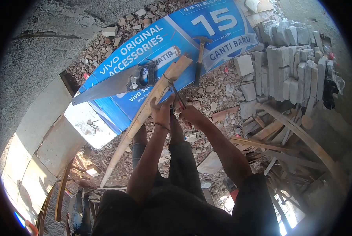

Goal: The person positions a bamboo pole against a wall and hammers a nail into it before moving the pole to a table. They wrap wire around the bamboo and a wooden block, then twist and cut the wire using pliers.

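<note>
A long wooden plank (144,112) slants from the lower left up over a blue printed sign board (136,51). My left hand (162,111) grips the plank below its upper end. In my right hand (192,116) is a thin dark metal tool with a reddish handle (178,95), perhaps pincers; its tip meets the plank's edge near a dark band or wire. Just left of the plank, a handsaw (109,83) with a dark handle lies on the board. A hammer (200,59) lies right of the plank's upper end, head pointing away from me.
Grey blocks (286,67) are stacked at the right. Below them lies a heap of loose timber (278,137). Broken rubble (207,90) covers the ground around the board. Large flat panels (42,106) stand at the left, and a concrete surface (38,47) is beyond.
</note>
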### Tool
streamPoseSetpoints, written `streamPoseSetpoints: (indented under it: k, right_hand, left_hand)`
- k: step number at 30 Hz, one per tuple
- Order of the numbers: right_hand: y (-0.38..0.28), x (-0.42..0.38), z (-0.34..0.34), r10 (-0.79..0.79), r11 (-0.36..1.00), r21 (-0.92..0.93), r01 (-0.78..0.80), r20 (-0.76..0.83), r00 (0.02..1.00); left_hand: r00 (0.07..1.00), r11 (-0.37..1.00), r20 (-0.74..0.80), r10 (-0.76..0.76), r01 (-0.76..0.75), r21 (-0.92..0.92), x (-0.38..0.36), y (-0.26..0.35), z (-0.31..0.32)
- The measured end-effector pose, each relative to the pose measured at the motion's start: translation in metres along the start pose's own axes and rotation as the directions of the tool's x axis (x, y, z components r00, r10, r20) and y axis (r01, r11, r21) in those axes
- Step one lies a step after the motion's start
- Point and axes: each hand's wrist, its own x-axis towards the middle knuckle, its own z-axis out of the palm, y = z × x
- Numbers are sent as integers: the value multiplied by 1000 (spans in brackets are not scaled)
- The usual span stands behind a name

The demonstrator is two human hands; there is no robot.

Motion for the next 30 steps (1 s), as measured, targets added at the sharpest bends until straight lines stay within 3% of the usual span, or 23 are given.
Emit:
streamPoseSetpoints:
  k: [1,2,3,5,9,11,12,13,14,15,16,18,20,21,22,24,26,27,29,30]
  right_hand:
    - [-5,-3,5,-158,968,-211,134,-99,983]
    - [-10,-6,10,-326,876,-422,233,-162,931]
    - [-9,-4,15,-328,876,-420,236,-163,930]
    - [-5,-1,21,-590,619,-730,289,-189,785]
    - [-12,-2,15,-497,607,-782,142,-234,836]
    - [-25,-11,10,-409,485,-861,155,-67,910]
    - [-37,-19,16,-403,316,-933,173,33,915]
    - [-32,-14,23,-403,308,-935,176,40,914]
    - [-18,-9,35,-609,446,-875,187,-143,780]
    - [-8,-8,42,-730,571,-787,232,-359,581]
    - [-3,-6,40,-727,579,-783,227,-369,580]
    - [0,-1,35,-595,588,-793,161,-290,750]
    - [7,1,40,-549,598,-798,76,-339,764]
    - [7,2,43,-505,607,-795,-7,-393,769]
    - [3,1,51,-506,605,-796,-7,-391,769]
    - [3,-3,71,-532,632,-753,-182,-593,605]
    - [6,4,76,-556,613,-763,-205,-601,574]
    - [11,7,77,-582,590,-773,-232,-606,543]
    - [14,12,72,-613,558,-795,-239,-589,526]
    - [13,12,71,-645,521,-816,-249,-568,511]
  left_hand:
    - [925,917,230,-301,347,-197,-1,4,-3]
    - [715,684,492,-496,671,-286,0,8,-5]
    - [716,686,491,-495,669,-284,4,-2,0]
    - [704,636,663,-255,639,-433,17,-34,22]
    - [593,666,727,-346,701,-255,36,-34,59]
    - [483,721,740,-468,692,4,55,-58,78]
    - [482,721,741,-467,693,4,60,-57,80]
    - [486,642,743,-460,760,-99,66,-55,81]
    - [485,547,743,-460,815,-193,67,-56,79]
    - [477,547,744,-468,818,-181,66,-52,78]
    - [494,543,709,-503,819,-186,66,-46,79]
    - [516,540,672,-531,817,-201,62,-36,82]
    - [641,625,409,-650,757,-193,53,-31,87]
    - [643,626,411,-646,754,-196,57,-33,88]
    - [630,624,482,-608,755,-200,63,-38,86]
    - [601,613,545,-585,767,-189,63,-47,73]
    - [444,436,795,-413,863,-256,63,-31,55]
    - [443,434,792,-420,865,-253,63,-36,55]
    - [326,247,887,-326,935,-253,67,-41,58]
    - [324,249,887,-328,936,-250,64,-35,55]
